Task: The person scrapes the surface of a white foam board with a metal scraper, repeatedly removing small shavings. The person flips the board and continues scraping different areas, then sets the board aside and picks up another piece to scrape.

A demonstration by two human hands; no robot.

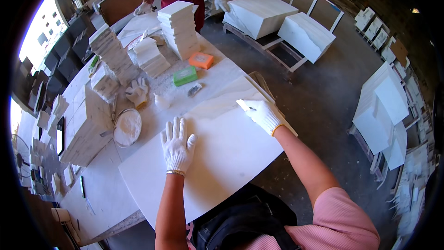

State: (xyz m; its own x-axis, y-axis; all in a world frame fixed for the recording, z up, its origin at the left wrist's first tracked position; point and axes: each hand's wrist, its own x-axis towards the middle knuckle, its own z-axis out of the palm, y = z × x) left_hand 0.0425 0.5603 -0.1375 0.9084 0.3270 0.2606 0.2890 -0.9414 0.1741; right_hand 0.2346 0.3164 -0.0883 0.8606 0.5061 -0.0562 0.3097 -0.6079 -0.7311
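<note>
A large white stone slab [217,153] with faint grey veining along its far edge lies on the table before me. My left hand [177,146], in a white knitted glove, rests flat on the slab's left part with its fingers apart. Near the far right edge of the slab, my gloved right hand [263,115] is closed on a small white flat piece [242,105]; its exact kind I cannot make out. A small dark-and-light object [195,90] lies beyond the slab, near a green block [185,76] and an orange block [200,60].
On the table [111,190] stand stacks of stone tiles [179,28], a round dish of white powder [127,128], a loose glove [137,92] and a small white bottle [162,101]. Across it is a co-worker in dark red [185,4]. Stone slabs [261,14] sit on a floor rack.
</note>
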